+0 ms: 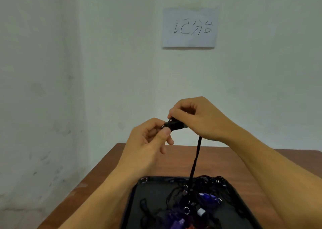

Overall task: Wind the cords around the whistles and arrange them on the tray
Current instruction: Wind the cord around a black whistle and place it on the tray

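One view only, worn on the person's head. It faces forward toward 12 o'clock at a pale wall [104,71] with a paper sign [190,28] high up, and tilts slightly down. Both forearms enter from 6 o'clock. Close range: table [174,159] and black tray [144,181] sit at the bottom edge, the tray cropped. Wide-angle, edges bowed.

The black whistle [175,124] is mostly hidden by the fingers [176,113] of the right hand [195,117] and the left hand [148,138]. The tray [156,190] is cut off at the bottom edge, its tangled whistles [207,198] blurred and uncountable. The bench [174,160] runs off right.
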The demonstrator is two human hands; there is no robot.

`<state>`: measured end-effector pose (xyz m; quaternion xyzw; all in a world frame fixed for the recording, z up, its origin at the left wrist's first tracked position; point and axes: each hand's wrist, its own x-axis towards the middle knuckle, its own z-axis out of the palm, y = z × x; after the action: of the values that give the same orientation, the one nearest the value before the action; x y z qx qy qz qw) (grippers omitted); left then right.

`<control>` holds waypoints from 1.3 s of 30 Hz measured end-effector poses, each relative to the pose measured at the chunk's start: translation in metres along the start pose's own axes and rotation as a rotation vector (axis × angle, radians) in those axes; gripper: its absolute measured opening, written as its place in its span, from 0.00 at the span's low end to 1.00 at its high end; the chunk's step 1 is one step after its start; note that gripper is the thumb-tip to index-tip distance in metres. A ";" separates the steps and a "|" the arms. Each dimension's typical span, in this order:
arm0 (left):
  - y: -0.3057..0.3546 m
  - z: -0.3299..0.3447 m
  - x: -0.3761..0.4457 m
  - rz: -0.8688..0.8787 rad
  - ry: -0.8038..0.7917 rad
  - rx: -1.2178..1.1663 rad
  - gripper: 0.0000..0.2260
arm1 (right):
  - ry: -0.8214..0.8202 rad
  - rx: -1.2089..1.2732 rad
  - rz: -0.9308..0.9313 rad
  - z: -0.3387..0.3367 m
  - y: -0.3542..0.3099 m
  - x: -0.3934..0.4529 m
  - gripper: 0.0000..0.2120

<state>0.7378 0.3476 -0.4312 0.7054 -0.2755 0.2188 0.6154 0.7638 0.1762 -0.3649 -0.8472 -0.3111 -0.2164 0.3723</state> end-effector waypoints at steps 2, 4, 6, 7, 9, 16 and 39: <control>0.022 -0.003 0.005 -0.073 0.006 -0.058 0.06 | 0.033 -0.006 -0.005 -0.010 -0.015 0.006 0.12; 0.044 -0.007 0.011 -0.170 -0.017 -0.198 0.10 | 0.079 -0.006 -0.057 -0.021 -0.033 0.013 0.12; 0.062 -0.011 0.019 -0.264 -0.036 -0.384 0.14 | 0.123 -0.013 -0.130 -0.030 -0.046 0.019 0.11; 0.072 -0.013 0.023 -0.304 -0.039 -0.469 0.15 | 0.146 -0.020 -0.172 -0.035 -0.053 0.022 0.11; 0.082 -0.014 0.027 -0.373 -0.059 -0.601 0.14 | 0.177 -0.036 -0.240 -0.041 -0.060 0.024 0.10; 0.089 -0.008 0.029 -0.439 -0.098 -0.661 0.13 | 0.151 -0.067 -0.268 -0.048 -0.054 0.023 0.08; 0.020 -0.003 0.044 -0.257 0.012 -0.442 0.11 | 0.064 0.486 0.222 0.010 0.029 0.002 0.16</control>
<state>0.7576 0.3439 -0.3870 0.5815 -0.2212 0.0777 0.7790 0.7864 0.1689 -0.3844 -0.7546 -0.2473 -0.1199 0.5958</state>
